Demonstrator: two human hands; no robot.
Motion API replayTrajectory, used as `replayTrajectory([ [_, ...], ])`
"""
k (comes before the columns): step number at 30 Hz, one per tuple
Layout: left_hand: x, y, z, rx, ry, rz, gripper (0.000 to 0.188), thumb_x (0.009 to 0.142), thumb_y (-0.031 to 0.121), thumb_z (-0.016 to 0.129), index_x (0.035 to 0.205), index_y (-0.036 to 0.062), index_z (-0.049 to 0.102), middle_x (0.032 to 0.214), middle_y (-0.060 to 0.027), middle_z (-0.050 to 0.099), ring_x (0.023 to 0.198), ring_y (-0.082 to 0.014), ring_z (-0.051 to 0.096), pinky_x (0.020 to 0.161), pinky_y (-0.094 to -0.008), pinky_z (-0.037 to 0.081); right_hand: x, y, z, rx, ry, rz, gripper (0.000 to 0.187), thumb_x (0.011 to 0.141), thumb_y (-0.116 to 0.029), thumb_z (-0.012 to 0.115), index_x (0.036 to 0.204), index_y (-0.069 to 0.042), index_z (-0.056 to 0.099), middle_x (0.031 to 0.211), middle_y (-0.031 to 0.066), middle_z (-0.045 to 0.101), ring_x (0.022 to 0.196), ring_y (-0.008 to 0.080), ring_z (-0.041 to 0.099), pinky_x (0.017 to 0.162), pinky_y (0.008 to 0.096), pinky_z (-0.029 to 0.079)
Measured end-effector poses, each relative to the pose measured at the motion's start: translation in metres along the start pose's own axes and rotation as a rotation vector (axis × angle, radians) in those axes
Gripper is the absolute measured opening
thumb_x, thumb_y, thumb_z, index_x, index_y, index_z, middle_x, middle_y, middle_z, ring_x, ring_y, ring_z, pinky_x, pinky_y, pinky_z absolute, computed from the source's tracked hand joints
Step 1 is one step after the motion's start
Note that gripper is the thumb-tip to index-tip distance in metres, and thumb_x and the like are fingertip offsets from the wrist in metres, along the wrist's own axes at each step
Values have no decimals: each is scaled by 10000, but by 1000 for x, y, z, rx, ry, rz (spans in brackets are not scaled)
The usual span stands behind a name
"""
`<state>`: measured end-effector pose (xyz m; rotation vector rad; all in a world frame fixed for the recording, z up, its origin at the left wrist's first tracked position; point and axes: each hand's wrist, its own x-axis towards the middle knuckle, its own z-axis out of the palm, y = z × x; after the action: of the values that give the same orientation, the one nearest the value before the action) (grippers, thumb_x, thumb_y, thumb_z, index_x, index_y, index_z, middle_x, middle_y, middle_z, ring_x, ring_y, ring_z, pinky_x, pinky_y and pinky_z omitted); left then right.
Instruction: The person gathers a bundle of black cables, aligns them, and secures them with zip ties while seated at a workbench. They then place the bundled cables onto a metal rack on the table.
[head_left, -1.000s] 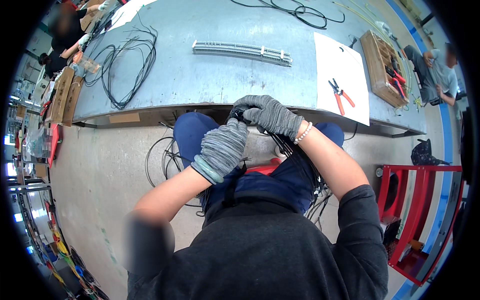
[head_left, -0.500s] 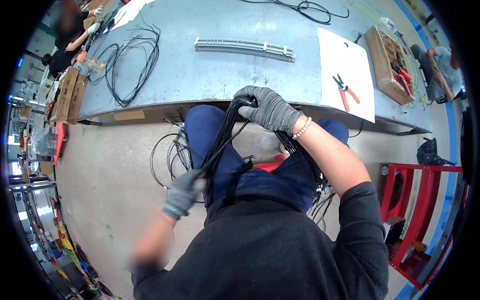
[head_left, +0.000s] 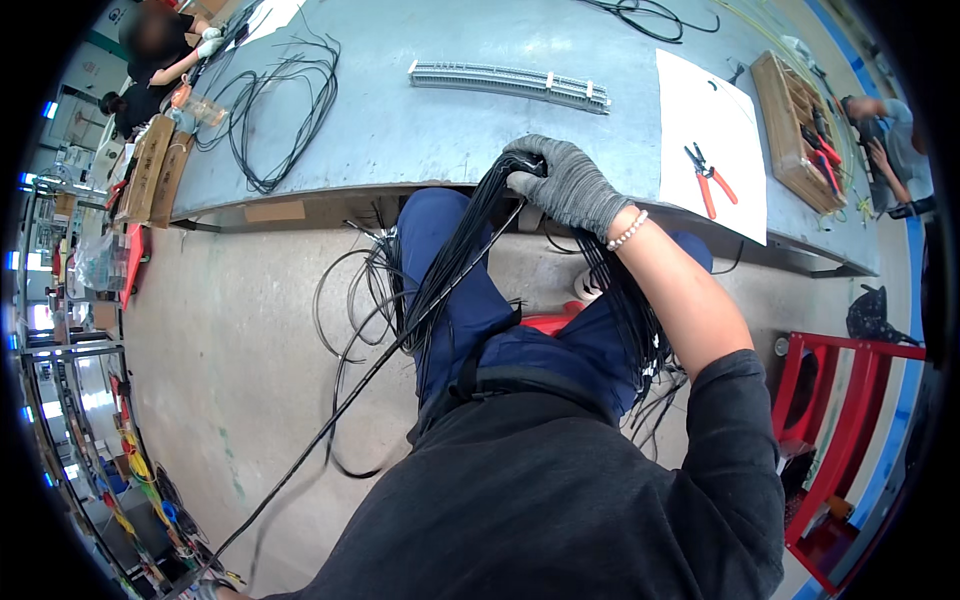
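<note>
My right hand (head_left: 575, 190), in a grey knit glove, is closed round the bend of a thick bundle of black cables (head_left: 470, 235) above my lap. The bundle hangs down on both sides of the hand, over my thighs. A single black cable (head_left: 335, 418) runs taut from the bundle down to the lower left. At its far end my left hand (head_left: 208, 589) shows only in small part at the picture's edge, closed on that cable; most of its fingers are out of sight.
On the table (head_left: 380, 140) ahead lie a grey terminal strip (head_left: 510, 84), a coil of black cable (head_left: 285, 120) and a white sheet (head_left: 690, 120) with red-handled pliers (head_left: 710, 180). A wooden tool box (head_left: 795, 130) stands right, above a red cart (head_left: 850, 430). Co-workers sit at both sides.
My left hand has swung from beside the bundle down to the lower left edge, drawing one cable out straight. My right hand still grips the bundle. The view has shifted slightly.
</note>
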<state>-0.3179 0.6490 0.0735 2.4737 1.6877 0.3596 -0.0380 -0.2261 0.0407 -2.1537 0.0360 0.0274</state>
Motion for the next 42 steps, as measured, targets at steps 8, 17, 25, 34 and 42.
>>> replayTrajectory([
  [8,-71,20,159,1353,-1295,957,618,852,536,542,1240,55,555,1249,-213,567,1132,-346,550,935,-432,430,4,-3,8,-46,-51,-37,400,785,-261,675,1127,-63,619,971,187,666,920,321,645,853,375,498],
  [17,-499,530,105,-653,-1468,1367,497,870,222,667,1272,-15,493,1172,-159,613,1091,-217,584,942,-316,462,-10,-21,2,-82,-53,-16,331,776,-182,690,1082,-76,624,941,148,674,894,267,660,819,348,511],
  [25,-480,517,123,-605,-1746,1302,501,888,270,646,1274,-11,493,1135,-118,620,1092,-183,560,965,-320,432,-11,-15,0,-77,-74,-23,367,767,-236,709,1084,-79,610,899,167,672,862,321,652,791,384,512],
  [34,-528,533,101,-725,-1692,1058,320,899,148,608,1158,-33,556,947,-95,652,800,-137,617,734,-275,528,-8,-21,10,-290,-60,-53,451,754,-361,713,1059,-66,561,826,188,660,823,369,650,728,440,510],
  [42,-530,537,94,-753,-1729,970,188,851,75,614,1020,-5,607,826,-48,634,688,-97,575,631,-238,491,-4,-37,-7,-311,-179,-107,517,696,-364,766,1030,-43,535,812,193,658,820,369,653,717,439,512],
])
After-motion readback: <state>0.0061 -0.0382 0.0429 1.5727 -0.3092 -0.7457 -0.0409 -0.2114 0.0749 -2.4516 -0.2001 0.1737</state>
